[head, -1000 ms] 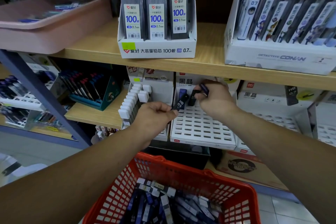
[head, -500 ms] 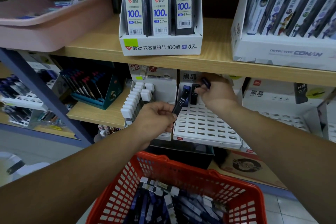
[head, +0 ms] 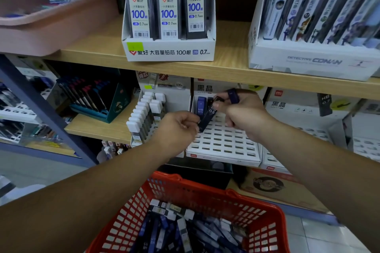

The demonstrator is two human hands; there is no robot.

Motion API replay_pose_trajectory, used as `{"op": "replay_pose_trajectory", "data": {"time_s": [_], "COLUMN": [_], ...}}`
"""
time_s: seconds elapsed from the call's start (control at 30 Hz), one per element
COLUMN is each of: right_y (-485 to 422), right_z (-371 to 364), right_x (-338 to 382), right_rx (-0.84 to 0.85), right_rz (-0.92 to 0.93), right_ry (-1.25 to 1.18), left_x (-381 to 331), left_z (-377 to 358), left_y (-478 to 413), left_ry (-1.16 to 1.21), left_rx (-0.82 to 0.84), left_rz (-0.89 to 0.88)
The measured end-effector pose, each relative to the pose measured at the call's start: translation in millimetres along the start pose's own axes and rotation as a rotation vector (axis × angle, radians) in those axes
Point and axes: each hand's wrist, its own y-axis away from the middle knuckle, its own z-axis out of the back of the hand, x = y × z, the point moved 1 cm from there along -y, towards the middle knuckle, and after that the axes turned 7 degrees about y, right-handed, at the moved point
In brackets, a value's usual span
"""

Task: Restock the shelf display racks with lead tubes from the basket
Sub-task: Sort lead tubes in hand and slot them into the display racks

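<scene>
A red plastic basket at the bottom holds several dark and blue lead tubes. On the lower shelf stands a white slotted display rack, most slots bare. One blue HB 0.5 tube stands in its back left corner. My left hand pinches the lower end of a dark lead tube that leans over the rack. My right hand pinches that tube's top end and also holds a second blue tube between its fingers, just under the upper shelf board.
A rack of white-capped tubes stands left of the slotted rack, and another slotted rack sits to the right. The wooden upper shelf carries a box of 100-lead cases, a Conan pen box and a pink tray.
The dark tube has passed toward my right hand, whose fingers now pinch its top end. Both hands stay over the rack's back left part; the view has moved closer.
</scene>
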Motion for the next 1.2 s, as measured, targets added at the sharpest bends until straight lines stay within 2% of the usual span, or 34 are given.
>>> {"op": "replay_pose_trajectory", "data": {"time_s": [0.07,0.17,0.27,0.43,0.63,0.83,0.97,1.0,1.07,1.13,1.2], "right_y": [-2.5,-9.8,-14.9,-21.5,-23.1,-27.4,-23.3,-21.3,-14.9,-6.5,-0.2], "right_z": [7.4,12.7,5.3,-7.3,-7.6,-10.7,-17.4,-17.4,-14.6,-11.8,-8.8], "right_x": [2.7,2.6,-0.8,-6.0,-2.5,-10.8,-12.4,-9.5,-1.6,3.0,1.3], "right_rx": [-0.105,-0.168,-0.184,-0.11,-0.074,-0.032,-0.061,-0.074,-0.075,0.041,0.158], "right_rz": [0.051,0.099,0.104,0.146,0.144,0.158,0.263,0.269,0.151,-0.004,-0.035], "right_ry": [0.111,0.17,0.202,0.153,0.224,0.387,0.478,0.426,0.147,-0.147,-0.268], "left_x": [3.8,11.2,17.2,26.6,28.6,27.9,27.5,26.5,23.1,15.2,1.5], "left_z": [4.3,8.6,10.0,14.7,15.4,16.2,15.7,16.4,17.2,15.5,8.8], "left_y": [-1.8,1.2,4.9,2.4,-0.4,0.7,0.3,0.8,1.2,3.5,8.7], "left_ry": [-0.311,-0.558,-0.553,-0.452,-0.451,-0.449,-0.457,-0.47,-0.536,-0.566,-0.419], "left_rx": [0.011,0.079,0.092,0.131,0.146,0.151,0.156,0.155,0.13,0.082,0.073], "left_rz": [-0.146,-0.154,-0.174,-0.162,-0.133,-0.134,-0.142,-0.147,-0.184,-0.253,-0.253]}}
